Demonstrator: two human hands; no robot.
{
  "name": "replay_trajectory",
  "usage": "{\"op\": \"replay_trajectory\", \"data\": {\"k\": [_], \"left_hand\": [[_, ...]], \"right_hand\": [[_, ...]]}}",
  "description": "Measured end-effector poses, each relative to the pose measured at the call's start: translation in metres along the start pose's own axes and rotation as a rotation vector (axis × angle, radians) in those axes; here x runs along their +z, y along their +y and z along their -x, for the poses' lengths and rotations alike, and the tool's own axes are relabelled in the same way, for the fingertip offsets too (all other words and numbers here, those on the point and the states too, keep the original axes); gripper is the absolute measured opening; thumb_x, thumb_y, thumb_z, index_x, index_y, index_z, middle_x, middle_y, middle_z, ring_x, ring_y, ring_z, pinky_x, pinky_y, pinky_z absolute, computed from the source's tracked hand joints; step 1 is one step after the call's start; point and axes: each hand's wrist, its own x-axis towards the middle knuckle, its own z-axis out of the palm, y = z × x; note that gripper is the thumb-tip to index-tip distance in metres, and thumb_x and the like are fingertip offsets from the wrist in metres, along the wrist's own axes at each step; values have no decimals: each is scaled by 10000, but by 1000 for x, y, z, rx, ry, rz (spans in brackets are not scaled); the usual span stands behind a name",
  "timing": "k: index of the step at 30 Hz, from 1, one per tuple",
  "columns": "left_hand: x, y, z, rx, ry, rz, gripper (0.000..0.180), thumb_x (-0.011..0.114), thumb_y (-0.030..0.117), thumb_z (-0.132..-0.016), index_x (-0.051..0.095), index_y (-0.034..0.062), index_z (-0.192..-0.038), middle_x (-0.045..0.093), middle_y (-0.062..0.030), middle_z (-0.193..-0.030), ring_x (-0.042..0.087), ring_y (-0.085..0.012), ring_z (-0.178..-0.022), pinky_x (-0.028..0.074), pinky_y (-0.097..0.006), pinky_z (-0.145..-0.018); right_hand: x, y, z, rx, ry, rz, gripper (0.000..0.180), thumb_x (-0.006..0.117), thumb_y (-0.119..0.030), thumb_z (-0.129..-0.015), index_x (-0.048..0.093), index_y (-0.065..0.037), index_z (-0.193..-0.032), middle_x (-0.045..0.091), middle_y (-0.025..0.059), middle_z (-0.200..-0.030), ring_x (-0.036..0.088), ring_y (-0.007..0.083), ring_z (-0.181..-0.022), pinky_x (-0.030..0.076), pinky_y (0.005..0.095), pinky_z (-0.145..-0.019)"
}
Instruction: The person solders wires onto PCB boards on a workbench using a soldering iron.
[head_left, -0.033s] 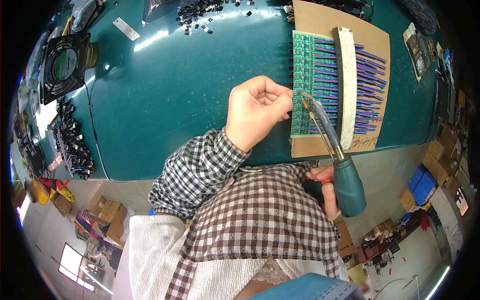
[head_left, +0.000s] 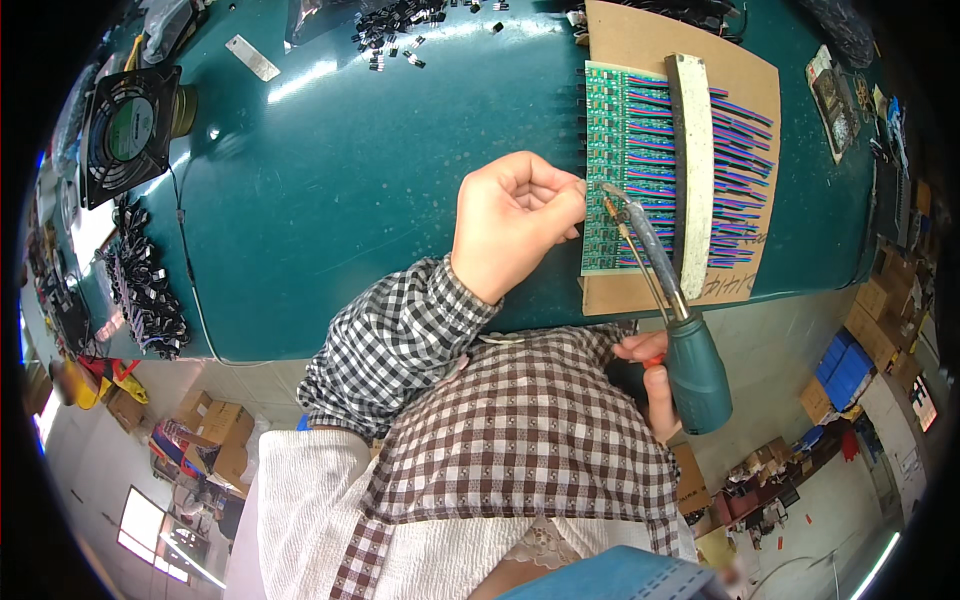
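My left hand (head_left: 520,222) is closed in a pinch at the left edge of a row of small green circuit boards (head_left: 603,120). Whatever its fingertips hold is too small to make out. My right hand (head_left: 657,395), partly hidden, grips a soldering iron (head_left: 698,375) with a dark green handle, a red trigger and a long metal shaft. The iron's tip reaches the boards, close to my left fingertips. Thin red, blue and dark wires (head_left: 740,150) run rightward from the boards. Across them lies a long pale bar (head_left: 693,180) with a dark side.
Under the boards is a cardboard sheet (head_left: 620,295) on the green tabletop (head_left: 330,200). Small black components (head_left: 395,30) lie scattered at the back. At left stand a black fan (head_left: 128,137) with a trailing cord and a heap of black cables (head_left: 145,285). A metal strip (head_left: 252,58) lies near the back left.
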Motion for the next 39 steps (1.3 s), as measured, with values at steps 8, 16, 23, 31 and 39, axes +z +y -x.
{"op": "replay_trajectory", "data": {"k": [8,16,23,31,39], "left_hand": [[-1,1,-1,-23,-13,12,98,565,51,-756,558,-31,-810,596,-83,-677,558,-88,-542,466,-182,-502],[0,1,-1,-22,-12,14,101,573,59,-758,555,-29,-804,595,-84,-671,556,-85,-532,464,-181,-493],[-1,2,-1,-24,-11,1,104,573,60,-759,554,-32,-805,594,-84,-672,556,-83,-534,466,-180,-494],[0,3,-1,-19,-17,-6,112,574,63,-758,554,-36,-806,592,-83,-672,554,-81,-534,465,-177,-495],[0,1,-2,-17,-13,7,117,582,68,-755,552,-35,-800,592,-82,-671,552,-79,-533,461,-174,-490]], "right_hand": [[1,-1,-1,-8,1,26,234,449,-165,-838,454,51,-929,497,148,-880,515,214,-831,475,337,-748],[7,2,0,-32,79,-19,261,477,-181,-821,462,65,-907,499,159,-852,512,216,-810,487,339,-719],[2,0,-1,13,5,14,261,476,-191,-820,449,59,-891,490,159,-840,511,216,-787,478,355,-736],[0,-3,-4,3,-63,48,206,443,-159,-836,442,43,-875,444,116,-802,484,190,-784,474,378,-757],[0,-2,-5,-8,-78,32,184,434,-145,-838,450,39,-835,435,109,-795,476,185,-781,479,386,-752]]}}
